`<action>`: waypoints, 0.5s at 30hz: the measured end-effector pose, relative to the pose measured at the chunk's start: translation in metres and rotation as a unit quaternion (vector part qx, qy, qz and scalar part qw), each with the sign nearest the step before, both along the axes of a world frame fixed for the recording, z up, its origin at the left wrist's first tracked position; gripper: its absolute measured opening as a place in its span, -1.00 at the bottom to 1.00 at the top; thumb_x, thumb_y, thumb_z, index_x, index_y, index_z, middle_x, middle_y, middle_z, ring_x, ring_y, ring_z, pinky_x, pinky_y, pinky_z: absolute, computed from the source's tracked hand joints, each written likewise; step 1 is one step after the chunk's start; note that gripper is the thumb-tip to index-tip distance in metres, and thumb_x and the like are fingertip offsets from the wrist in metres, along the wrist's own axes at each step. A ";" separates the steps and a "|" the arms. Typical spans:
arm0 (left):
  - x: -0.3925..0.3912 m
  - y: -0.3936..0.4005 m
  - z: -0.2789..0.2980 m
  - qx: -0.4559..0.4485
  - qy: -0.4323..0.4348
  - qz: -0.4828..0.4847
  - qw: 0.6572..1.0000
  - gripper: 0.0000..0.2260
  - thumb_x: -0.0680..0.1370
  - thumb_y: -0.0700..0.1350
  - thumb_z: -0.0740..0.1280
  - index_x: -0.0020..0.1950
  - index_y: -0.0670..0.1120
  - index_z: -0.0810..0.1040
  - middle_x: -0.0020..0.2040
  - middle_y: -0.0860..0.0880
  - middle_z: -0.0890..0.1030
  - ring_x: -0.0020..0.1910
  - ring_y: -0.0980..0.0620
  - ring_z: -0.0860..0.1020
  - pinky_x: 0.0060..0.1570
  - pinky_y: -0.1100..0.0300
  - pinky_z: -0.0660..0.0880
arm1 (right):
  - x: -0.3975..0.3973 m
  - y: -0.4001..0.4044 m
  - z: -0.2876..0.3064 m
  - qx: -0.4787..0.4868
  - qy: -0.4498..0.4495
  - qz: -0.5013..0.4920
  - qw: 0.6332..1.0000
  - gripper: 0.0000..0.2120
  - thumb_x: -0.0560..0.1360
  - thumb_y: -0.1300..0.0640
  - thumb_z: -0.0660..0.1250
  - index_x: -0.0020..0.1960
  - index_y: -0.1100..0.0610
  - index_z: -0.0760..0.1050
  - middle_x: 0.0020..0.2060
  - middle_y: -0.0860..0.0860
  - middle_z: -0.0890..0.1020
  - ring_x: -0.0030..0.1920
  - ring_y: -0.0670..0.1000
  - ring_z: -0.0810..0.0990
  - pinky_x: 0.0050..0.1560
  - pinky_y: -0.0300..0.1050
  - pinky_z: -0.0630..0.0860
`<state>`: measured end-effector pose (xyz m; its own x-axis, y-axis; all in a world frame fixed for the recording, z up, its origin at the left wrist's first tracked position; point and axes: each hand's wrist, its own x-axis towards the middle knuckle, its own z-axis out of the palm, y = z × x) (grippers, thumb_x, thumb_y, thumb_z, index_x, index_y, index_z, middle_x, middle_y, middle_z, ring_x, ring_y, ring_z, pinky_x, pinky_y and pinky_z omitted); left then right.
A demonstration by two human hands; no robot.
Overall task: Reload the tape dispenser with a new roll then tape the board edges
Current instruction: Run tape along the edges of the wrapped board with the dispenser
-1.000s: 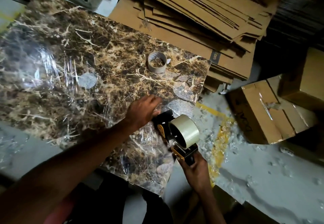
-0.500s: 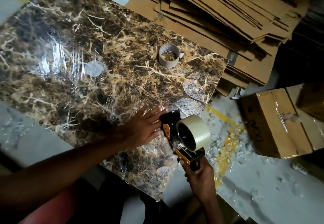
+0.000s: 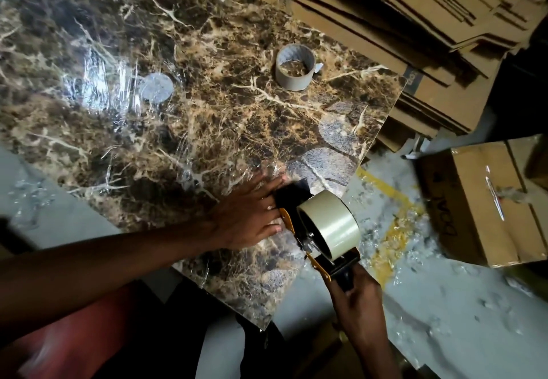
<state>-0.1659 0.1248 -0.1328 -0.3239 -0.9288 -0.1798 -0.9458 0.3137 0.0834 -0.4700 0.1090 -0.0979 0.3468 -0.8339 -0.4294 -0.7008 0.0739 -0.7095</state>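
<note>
Marble-patterned board (image 3: 184, 88), wrapped in clear film, lies flat. Left hand (image 3: 247, 218) rests on the board near its right edge, fingers straight and spread. Tape dispenser (image 3: 318, 232) sits at that edge, carrying a full tape roll (image 3: 333, 226); right hand (image 3: 360, 301) grips its handle. Empty tape core (image 3: 295, 67) stands on the board's far side.

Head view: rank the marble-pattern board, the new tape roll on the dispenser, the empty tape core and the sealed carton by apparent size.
1. marble-pattern board
2. sealed carton, partly cut off by the frame
3. new tape roll
4. empty tape core; it lies farther from the camera, so the last two are unsure.
</note>
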 end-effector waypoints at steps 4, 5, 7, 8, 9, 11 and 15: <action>-0.018 0.009 -0.002 0.010 -0.006 0.020 1.000 -0.39 0.69 0.24 0.04 0.64 -0.07 0.30 0.69 -0.08 0.22 0.71 -0.13 -0.05 0.66 -0.19 -0.04 | -0.019 0.004 0.002 0.006 0.013 -0.012 1.000 -0.81 0.50 0.08 0.47 -0.15 -0.15 0.50 -0.42 0.04 0.61 -0.54 0.08 0.60 -0.52 0.09 0.55; -0.021 0.011 -0.002 0.007 0.007 0.026 1.000 -0.39 0.69 0.23 0.07 0.65 -0.07 0.28 0.70 -0.08 0.18 0.71 -0.14 -0.05 0.65 -0.20 -0.01 | -0.021 0.006 0.004 0.015 0.012 -0.024 1.000 -0.83 0.49 0.06 0.49 -0.16 -0.13 0.52 -0.42 0.05 0.62 -0.54 0.11 0.62 -0.52 0.09 0.54; -0.025 0.013 -0.003 -0.004 0.040 0.028 0.999 -0.42 0.67 0.21 0.19 0.65 0.01 0.29 0.72 -0.08 0.09 0.71 -0.18 0.00 0.63 -0.24 0.06 | -0.027 0.010 0.006 0.029 0.009 -0.047 0.998 -0.89 0.45 -0.01 0.52 -0.12 -0.09 0.59 -0.40 0.05 0.65 -0.47 0.14 0.65 -0.49 0.05 0.56; -0.026 0.015 -0.004 -0.014 0.047 0.018 0.999 -0.45 0.66 0.21 0.24 0.62 0.06 0.32 0.72 -0.08 0.08 0.70 -0.20 0.04 0.62 -0.26 0.08 | -0.030 0.011 0.007 0.035 0.006 -0.059 0.998 -0.89 0.43 -0.01 0.53 -0.10 -0.07 0.62 -0.38 0.00 0.68 -0.41 0.09 0.67 -0.42 0.00 0.59; -0.029 0.017 -0.005 -0.023 0.048 0.005 0.999 -0.48 0.65 0.21 0.26 0.59 0.10 0.35 0.72 -0.08 0.08 0.69 -0.22 0.06 0.62 -0.27 0.08 | -0.033 0.013 0.008 0.042 0.003 -0.073 0.996 -0.88 0.41 0.02 0.55 -0.08 -0.05 0.65 -0.35 -0.08 0.71 -0.34 0.00 0.70 -0.32 -0.08 0.60; -0.035 0.021 -0.004 -0.032 0.055 -0.022 0.998 -0.53 0.66 0.21 0.23 0.56 0.16 0.35 0.72 -0.07 0.07 0.69 -0.23 0.09 0.62 -0.28 0.07 | -0.040 0.017 0.008 0.049 0.012 -0.090 0.995 -0.84 0.39 0.08 0.59 -0.09 -0.03 0.66 -0.32 -0.14 0.73 -0.22 -0.13 0.72 -0.23 -0.33 0.58; -0.050 0.028 -0.005 -0.033 0.051 -0.026 0.998 -0.54 0.68 0.21 0.18 0.56 0.13 0.37 0.72 -0.06 0.01 0.70 -0.18 0.07 0.61 -0.28 0.09 | -0.059 0.025 0.005 0.055 0.040 -0.086 0.994 -0.73 0.34 0.24 0.61 -0.01 0.08 0.66 -0.34 -0.16 0.69 -0.19 -0.19 0.69 -0.29 -0.50 0.49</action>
